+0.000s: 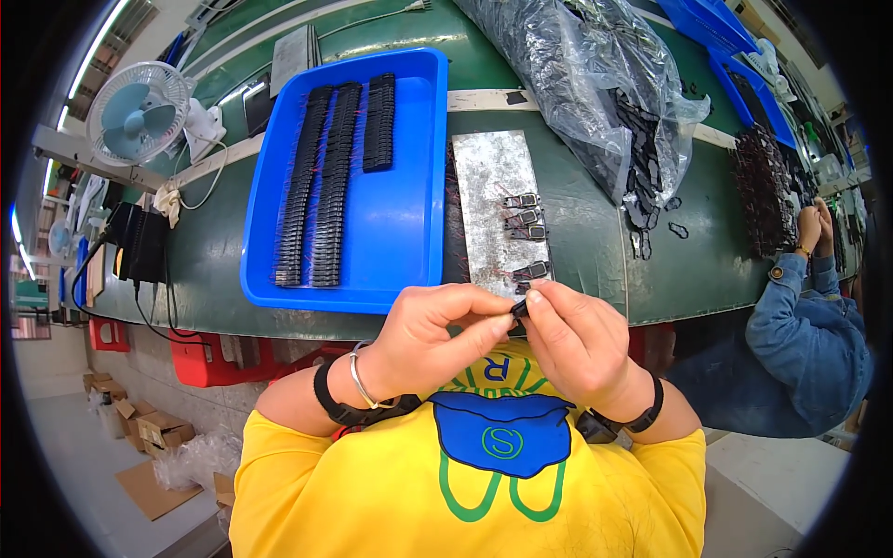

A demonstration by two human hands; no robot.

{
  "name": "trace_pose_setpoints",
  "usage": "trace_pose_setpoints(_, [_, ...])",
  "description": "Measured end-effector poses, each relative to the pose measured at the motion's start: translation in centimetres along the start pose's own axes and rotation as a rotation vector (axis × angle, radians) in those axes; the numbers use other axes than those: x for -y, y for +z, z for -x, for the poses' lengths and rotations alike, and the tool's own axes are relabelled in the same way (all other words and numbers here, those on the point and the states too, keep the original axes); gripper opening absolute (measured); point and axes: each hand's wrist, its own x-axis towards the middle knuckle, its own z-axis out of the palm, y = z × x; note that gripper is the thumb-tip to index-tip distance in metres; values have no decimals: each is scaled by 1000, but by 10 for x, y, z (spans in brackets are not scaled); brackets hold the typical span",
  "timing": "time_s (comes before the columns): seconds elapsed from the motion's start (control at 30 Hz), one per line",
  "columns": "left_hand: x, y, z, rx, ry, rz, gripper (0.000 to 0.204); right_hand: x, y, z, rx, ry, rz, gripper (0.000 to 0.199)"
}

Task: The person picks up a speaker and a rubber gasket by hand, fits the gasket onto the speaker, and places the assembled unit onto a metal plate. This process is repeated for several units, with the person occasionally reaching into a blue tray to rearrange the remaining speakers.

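My left hand [430,337] and my right hand [584,342] meet at the table's near edge. Both are closed, thumbs and fingers pinching one small black part [519,309] between them. The fingers cover most of it, so its exact kind does not show. Just beyond lies a grey metal plate [488,177], with several small black frame-shaped parts [528,219] with thin reddish wires along its right side. Left of the plate stands a blue plastic tray [395,232] holding rows of similar black parts [335,186], packed side by side.
A clear plastic bag [549,70] spills black frames [642,167] onto the green table [586,177]. A white fan [139,116] and a black box with cables [139,242] stand left. At right, a co-worker in a denim sleeve [791,307] works beside a dark wired pile [763,191].
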Motion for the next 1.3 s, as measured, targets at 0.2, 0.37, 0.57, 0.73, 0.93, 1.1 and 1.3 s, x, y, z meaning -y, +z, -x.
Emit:
trace_pose_setpoints(0.2, [-5, 5, -4, -112, 65, -307, 19, -3, 3, -4, 12, -21, -6, 34])
trace_pose_setpoints(0.37, [4, -3, -3, -136, 126, -324, 16, -5, 7, -7, -37, 77, -157, 36])
trace_pose_setpoints(0.57, [9, -16, -13, -65, 315, -355, 16, -24, -4, -16, 140, 528, -745, 37])
trace_pose_setpoints(0.73, [13, -17, -19, -95, 286, -309, 16, -35, 3, -17, 183, 344, -735, 32])
trace_pose_setpoints(0.93, [18, -24, -21, -42, 281, -276, 18, -37, 9, -18, 144, 296, -690, 26])
trace_pose_setpoints(1.1, [24, -25, -28, -86, 242, -208, 17, -43, 13, -19, 143, 288, -703, 26])
trace_pose_setpoints(1.3, [23, -24, -30, -109, 284, -168, 15, -37, 8, -20, 117, 258, -535, 31])
